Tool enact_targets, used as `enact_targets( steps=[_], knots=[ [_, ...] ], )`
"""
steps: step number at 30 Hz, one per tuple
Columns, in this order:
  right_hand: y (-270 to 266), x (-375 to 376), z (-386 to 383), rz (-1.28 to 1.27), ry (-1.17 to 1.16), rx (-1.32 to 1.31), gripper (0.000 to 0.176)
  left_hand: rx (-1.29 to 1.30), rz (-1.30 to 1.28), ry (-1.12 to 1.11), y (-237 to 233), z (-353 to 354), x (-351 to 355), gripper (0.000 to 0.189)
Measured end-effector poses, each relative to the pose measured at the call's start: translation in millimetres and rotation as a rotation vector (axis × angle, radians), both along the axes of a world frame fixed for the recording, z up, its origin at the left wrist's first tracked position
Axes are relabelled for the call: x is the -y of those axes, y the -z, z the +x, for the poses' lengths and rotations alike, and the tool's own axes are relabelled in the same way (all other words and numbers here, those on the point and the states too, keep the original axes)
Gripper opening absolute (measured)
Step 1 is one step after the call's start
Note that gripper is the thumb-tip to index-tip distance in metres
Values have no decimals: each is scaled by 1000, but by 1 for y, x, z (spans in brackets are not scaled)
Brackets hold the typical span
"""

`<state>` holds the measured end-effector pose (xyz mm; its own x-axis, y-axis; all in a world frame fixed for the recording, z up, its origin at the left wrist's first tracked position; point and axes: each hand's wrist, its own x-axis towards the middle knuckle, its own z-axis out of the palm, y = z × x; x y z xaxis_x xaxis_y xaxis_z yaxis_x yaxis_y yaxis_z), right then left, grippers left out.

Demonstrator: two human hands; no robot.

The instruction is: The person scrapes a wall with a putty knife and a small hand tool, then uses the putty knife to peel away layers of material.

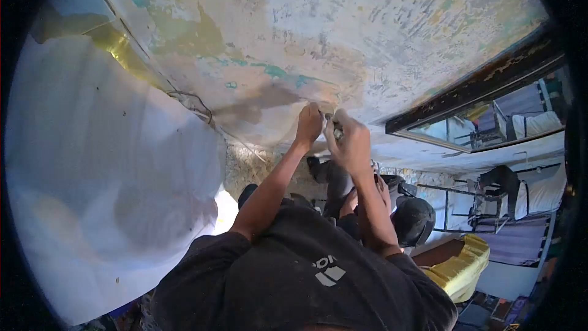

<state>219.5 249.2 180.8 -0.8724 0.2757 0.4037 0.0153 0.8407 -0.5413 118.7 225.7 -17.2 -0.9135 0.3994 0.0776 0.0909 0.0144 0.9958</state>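
My left hand (310, 124) is closed in a pinch close to the wall (331, 43); what its fingers hold, if anything, I cannot make out. Right beside it, my right hand (351, 144) is closed around a small greyish object (338, 132), mostly hidden by the fingers. A small dark piece (329, 116) shows in the gap between both hands, too small to name. Around the hands the wall is patchy, with peeling white, ochre and turquoise paint and many scrape marks.
A large white sheet (110, 147) hangs on the left, with a thin cable (199, 104) by its edge. To the right is a dark wooden frame (478, 86) with reflective glass. Below my right arm is a person in a dark cap (413, 220), near a yellow cloth (462, 266).
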Motion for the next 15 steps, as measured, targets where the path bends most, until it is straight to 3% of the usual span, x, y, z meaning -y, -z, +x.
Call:
enact_targets(
  steps=[3,5,7,10,11,13,14,15],
  knots=[
    [14,0,4,-34,10,-12,14,85,-80,28,-75,11,25,35],
    [24,-4,-2,-2,24,55,14,-52,-91,-52,-21,10,13,39],
    [17,-1,4,9,25,45,14,394,133,37,-23,5,12,39],
    [10,3,13,16,36,32,15,403,186,-11,-43,12,16,40],
    [9,5,15,6,51,28,15,399,186,-10,-36,12,16,40],
    [9,3,18,2,66,29,15,47,5,22,-26,11,16,42],
    [11,3,22,-8,81,43,15,53,2,20,-20,15,18,42],
    [14,3,24,-9,78,43,15,371,64,82,-37,17,25,41]
  ],
)
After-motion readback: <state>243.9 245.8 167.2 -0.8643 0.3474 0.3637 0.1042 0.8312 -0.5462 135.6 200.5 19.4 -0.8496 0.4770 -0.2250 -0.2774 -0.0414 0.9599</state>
